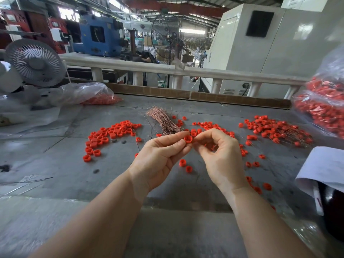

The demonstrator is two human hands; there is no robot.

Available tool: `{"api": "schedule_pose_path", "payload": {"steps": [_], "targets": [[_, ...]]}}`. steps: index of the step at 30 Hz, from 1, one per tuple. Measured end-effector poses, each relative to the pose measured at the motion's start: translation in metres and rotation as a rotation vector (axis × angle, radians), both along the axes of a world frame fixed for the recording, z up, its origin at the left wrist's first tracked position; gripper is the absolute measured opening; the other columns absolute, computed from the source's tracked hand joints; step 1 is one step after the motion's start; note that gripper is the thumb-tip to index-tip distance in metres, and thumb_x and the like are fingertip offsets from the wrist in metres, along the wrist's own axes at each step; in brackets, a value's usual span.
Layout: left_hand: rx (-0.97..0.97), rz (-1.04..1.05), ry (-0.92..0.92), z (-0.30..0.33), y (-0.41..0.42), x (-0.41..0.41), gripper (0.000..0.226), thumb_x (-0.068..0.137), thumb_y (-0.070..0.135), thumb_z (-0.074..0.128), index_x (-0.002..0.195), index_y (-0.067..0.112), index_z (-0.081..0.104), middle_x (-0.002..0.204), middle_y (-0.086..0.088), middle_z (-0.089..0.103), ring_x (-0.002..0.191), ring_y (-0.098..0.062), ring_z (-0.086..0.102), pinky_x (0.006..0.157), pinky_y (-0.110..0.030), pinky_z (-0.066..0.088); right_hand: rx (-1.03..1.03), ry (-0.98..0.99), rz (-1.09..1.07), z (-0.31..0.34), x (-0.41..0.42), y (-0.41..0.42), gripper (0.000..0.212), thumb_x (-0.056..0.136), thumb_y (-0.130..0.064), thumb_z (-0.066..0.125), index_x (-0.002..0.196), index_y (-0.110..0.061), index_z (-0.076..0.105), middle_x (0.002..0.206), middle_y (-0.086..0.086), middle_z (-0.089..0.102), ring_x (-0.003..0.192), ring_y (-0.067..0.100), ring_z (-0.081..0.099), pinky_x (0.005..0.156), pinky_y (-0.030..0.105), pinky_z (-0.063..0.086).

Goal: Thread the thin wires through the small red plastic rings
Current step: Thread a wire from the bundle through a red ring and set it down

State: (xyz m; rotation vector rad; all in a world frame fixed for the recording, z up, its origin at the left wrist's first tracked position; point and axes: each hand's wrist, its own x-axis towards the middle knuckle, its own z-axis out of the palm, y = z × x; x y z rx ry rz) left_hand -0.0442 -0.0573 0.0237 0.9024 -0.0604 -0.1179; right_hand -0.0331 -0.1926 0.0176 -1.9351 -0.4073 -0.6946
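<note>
Red ring (188,139) sits pinched between the thumb and forefinger tips of the left hand (160,157), held up above the middle of the grey table (65,164), its open side facing the camera. Touching it from the right, the right hand (218,155) has thumb and forefinger curled together in a fine pinch at the ring's edge; whether a wire lies in that pinch is too thin to tell. Just beyond the hands lies a bundle of thin copper wires (163,121), fanned toward the far side. Loose red rings (109,135) spread in an arc to the left, and more are scattered under and to the right of the hands. Farther right, a heap of rings with wires (275,130) in them rests on the table. At the right edge a clear plastic bag (323,101) holds many more. Far left stand a white fan (35,62) and another bag of red parts (93,95).
</note>
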Motion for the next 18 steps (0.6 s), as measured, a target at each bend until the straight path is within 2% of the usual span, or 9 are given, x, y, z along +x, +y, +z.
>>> {"api": "schedule_pose_path", "payload": {"steps": [3, 7, 12, 18], "targets": [[-0.004, -0.005, -0.009, 0.0001, 0.0002, -0.0005, 0.022, 0.066, -0.003, 0.057, 0.073, 0.006, 0.076, 0.077, -0.009, 0.073, 0.071, -0.012, 0.07, 0.061, -0.016, 0.054, 0.008, 0.013, 0.012, 0.0002, -0.0007, 0.0, 0.02, 0.077, -0.001, 0.071, 0.073, -0.019, 0.065, 0.069, -0.008, 0.065, 0.064, 0.008, 0.06, 0.065, 0.023, 0.05], [-0.003, -0.003, -0.005, 0.0004, 0.0005, -0.0004, 0.029, 0.078, -0.008, 0.052, 0.073, 0.006, 0.076, 0.077, -0.009, 0.073, 0.071, -0.012, 0.07, 0.062, -0.016, 0.055, 0.003, -0.03, 0.012, 0.0004, -0.0013, -0.0004, 0.014, 0.077, -0.002, 0.071, 0.075, -0.015, 0.068, 0.071, -0.004, 0.066, 0.065, 0.008, 0.059, 0.066, 0.022, 0.048], [0.022, -0.006, 0.006, 0.001, 0.001, -0.0001, 0.034, 0.084, -0.009, 0.048, 0.073, 0.007, 0.076, 0.077, -0.009, 0.073, 0.071, -0.011, 0.07, 0.063, -0.016, 0.055, -0.106, -0.134, -0.035, 0.0, -0.0027, 0.0002, 0.013, 0.077, 0.001, 0.07, 0.075, -0.012, 0.069, 0.074, -0.002, 0.065, 0.075, 0.022, 0.058, 0.071, 0.039, 0.05], [0.03, -0.005, 0.021, 0.0014, 0.0017, 0.0011, 0.025, 0.082, -0.002, 0.053, 0.075, 0.005, 0.076, 0.077, -0.009, 0.072, 0.07, -0.012, 0.069, 0.066, -0.018, 0.056, -0.162, -0.193, -0.066, -0.0007, -0.0019, -0.0004, 0.014, 0.075, 0.003, 0.07, 0.076, -0.011, 0.069, 0.074, -0.002, 0.064, 0.077, 0.022, 0.058, 0.073, 0.041, 0.05]]}}
